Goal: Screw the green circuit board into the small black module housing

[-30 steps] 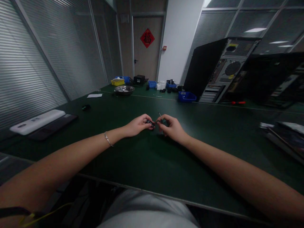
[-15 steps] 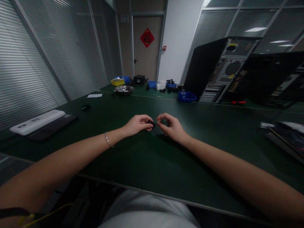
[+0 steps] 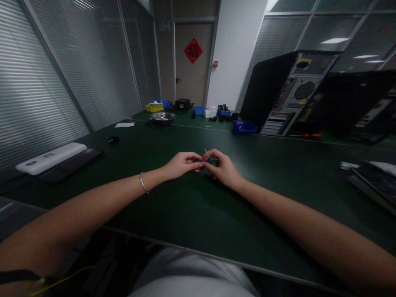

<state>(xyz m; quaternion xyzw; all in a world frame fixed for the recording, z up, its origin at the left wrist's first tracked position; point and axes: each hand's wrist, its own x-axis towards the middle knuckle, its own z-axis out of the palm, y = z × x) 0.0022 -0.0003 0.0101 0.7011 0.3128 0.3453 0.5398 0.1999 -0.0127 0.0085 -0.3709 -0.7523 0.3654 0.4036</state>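
Note:
Above the dark green table point(image 3: 185, 214), both hands meet near the middle of the view. My left hand point(image 3: 183, 165), below a silver bracelet, has its fingers closed around a small dark part, mostly covered by the fingertips. My right hand point(image 3: 223, 167) is closed in a pinch, its fingertips touching those of my left hand. A thin metal shaft point(image 3: 207, 153) sticks up from between the fingers of my right hand, with something dark green at its lower end. Details of the held items are too small to tell.
A steel bowl point(image 3: 163, 118) and blue bin point(image 3: 244, 127) stand farther back. Computer towers point(image 3: 291, 93) rise at the right. A white device point(image 3: 51, 159), dark slab point(image 3: 72, 165) and mouse point(image 3: 113, 140) lie left; a stack of items point(image 3: 371, 181) lies right.
My hands have come together, so the fingertips now touch. The dark part in my left hand is more covered than before. The view has shifted slightly.

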